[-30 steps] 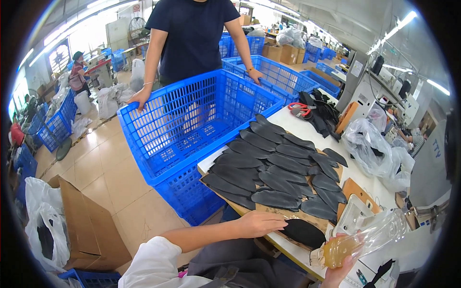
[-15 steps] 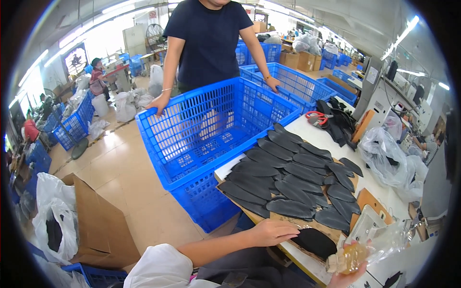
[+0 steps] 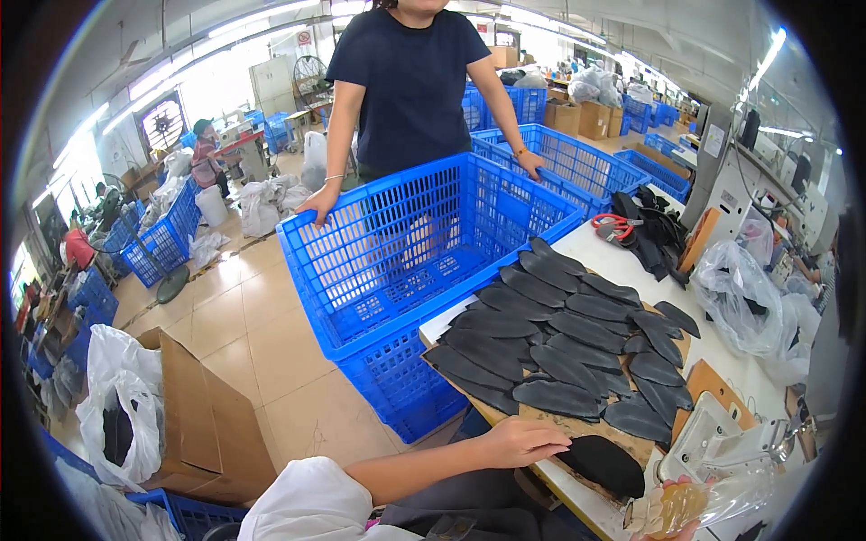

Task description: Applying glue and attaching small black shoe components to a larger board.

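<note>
Clear plastic bottle (image 3: 732, 501) clasped by right grip (image 3: 675, 528)

Black oval pad (image 3: 604, 465) on the desk's (image 3: 600, 256) near edge is touched by the left grip (image 3: 521, 443), whether pinched cannot be told; posted sheet's (image 3: 714, 140) print is unreadably small.

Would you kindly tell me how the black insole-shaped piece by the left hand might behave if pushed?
The black insole-shaped piece is probably light, as it looks thin. Its flattish, oblong shape suggests sliding rather than rolling. Its dull surface hints at decent grip.
</note>
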Motion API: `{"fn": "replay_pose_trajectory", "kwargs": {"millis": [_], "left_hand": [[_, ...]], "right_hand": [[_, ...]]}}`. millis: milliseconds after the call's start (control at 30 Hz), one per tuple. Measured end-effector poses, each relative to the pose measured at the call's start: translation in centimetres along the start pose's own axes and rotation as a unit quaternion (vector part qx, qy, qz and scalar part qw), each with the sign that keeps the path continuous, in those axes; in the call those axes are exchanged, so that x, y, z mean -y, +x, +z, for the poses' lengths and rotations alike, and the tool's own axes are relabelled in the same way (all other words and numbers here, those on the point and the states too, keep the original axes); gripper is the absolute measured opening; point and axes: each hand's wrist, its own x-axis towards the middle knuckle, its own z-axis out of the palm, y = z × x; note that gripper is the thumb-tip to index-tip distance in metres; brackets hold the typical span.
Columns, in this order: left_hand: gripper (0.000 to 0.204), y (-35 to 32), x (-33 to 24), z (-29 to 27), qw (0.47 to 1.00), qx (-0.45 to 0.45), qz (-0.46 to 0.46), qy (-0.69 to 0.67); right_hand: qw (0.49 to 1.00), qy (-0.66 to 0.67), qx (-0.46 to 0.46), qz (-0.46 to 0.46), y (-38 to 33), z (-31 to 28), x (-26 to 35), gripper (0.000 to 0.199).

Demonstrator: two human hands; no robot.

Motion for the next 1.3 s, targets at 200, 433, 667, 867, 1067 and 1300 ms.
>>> {"fn": "replay_pose_trajectory", "kwargs": {"millis": [200, 433, 667, 867, 1067, 1300], "left_hand": [[0.014, 0.4, -0.5, -0.5, 1.0, 0.008, -0.007, -0.002], [0.014, 0.4, -0.5, -0.3, 1.0, 0.002, -0.005, 0.001], [0.015, 0.6, -0.3, -0.1, 1.0, -0.004, -0.003, 0.003], [0.015, 0.5, -0.7, -0.4, 1.0, 0.0, -0.02, 0.004], [0.014, 0.1, -1.1, -0.5, 1.0, 0.001, -0.02, 0.005], [0.012, 0.5, -0.4, 0.5, 0.999, 0.015, -0.002, 0.043]], "right_hand": [[0.982, 0.086, 0.169, 0.025, 1.3, -5.2, -1.1, 0.062], [0.976, 0.037, -0.213, 0.032, -0.7, 2.0, 1.4, 0.063], [0.948, 0.303, -0.1, 0.0, -0.2, 0.3, 1.1, 0.062], [0.918, 0.395, -0.009, 0.03, 0.8, 0.4, 2.1, 0.054], [0.888, 0.453, 0.078, 0.013, 0.7, -0.3, 1.6, 0.051], [0.951, 0.307, -0.036, 0.009, 0.6, -3.5, 0.9, 0.054]]}}
